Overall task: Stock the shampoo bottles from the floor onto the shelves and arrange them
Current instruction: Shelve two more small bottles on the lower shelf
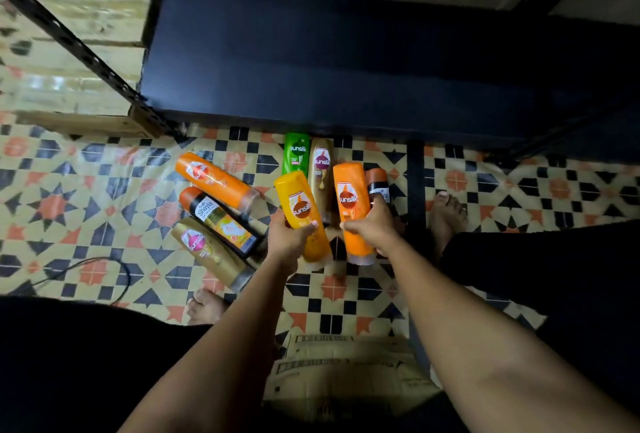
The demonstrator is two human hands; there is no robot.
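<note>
The yellow bottle (303, 214) is gripped in the left hand (288, 238), and the orange bottle (353, 211) just beside it is gripped in the right hand (373, 227), both low over the patterned floor (104, 197). Behind them lie a green bottle (296, 152), a gold bottle (320, 169) and a brown-capped bottle (378, 185). To the left, well apart, lie a second orange bottle (214, 178), a black-labelled bottle (221, 219) and a second gold bottle (211, 251). The dark lowest shelf (346, 62) stands just beyond. A cardboard box (346, 370) sits near the person's bare feet, and a black cable (104, 266) trails at left.
</note>
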